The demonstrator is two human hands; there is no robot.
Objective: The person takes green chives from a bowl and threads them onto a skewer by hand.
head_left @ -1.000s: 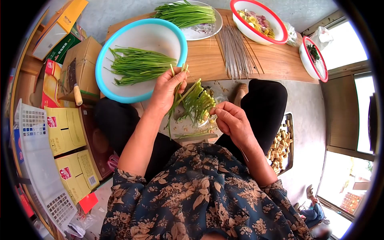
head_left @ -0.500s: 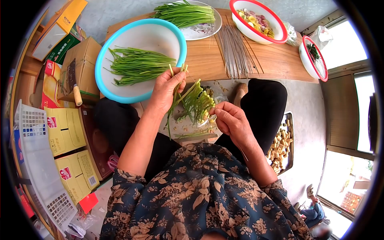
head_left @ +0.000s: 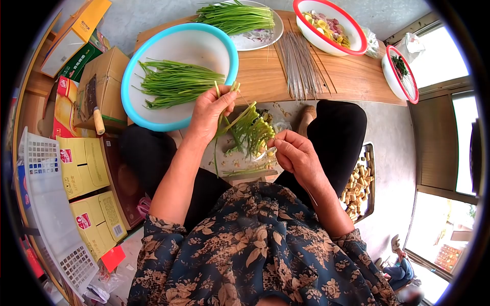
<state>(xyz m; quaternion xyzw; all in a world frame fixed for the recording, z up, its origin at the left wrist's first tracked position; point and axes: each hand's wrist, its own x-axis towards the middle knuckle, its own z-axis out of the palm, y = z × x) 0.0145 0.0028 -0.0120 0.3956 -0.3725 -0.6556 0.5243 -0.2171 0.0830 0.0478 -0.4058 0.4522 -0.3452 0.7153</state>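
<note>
My left hand (head_left: pixel 208 113) is closed around a few green chive stalks; their pale ends poke up above the fingers and long leaves hang below. To the right of it, a bunch of folded chives (head_left: pixel 251 131) hangs threaded on a thin skewer. My right hand (head_left: pixel 296 151) pinches the skewer by the right end of the bunch, and a length of thin rod shows below that wrist. Behind the left hand lies a pile of loose chives (head_left: pixel 178 84) in a white basin with a blue rim (head_left: pixel 127 99). Fingers hide much of the skewer.
On the wooden table (head_left: pixel 357 81) are metal skewers (head_left: pixel 301 66), a plate (head_left: pixel 278 28) of chives, and red-rimmed basins (head_left: pixel 361 46) of food. A knife (head_left: pixel 97 115) rests by a cardboard box (head_left: pixel 109 74) at left. A tray of cut pieces (head_left: pixel 359 188) is at right.
Both hands stay in nearly the same place. The chive leaves hanging below my left hand have shifted slightly.
</note>
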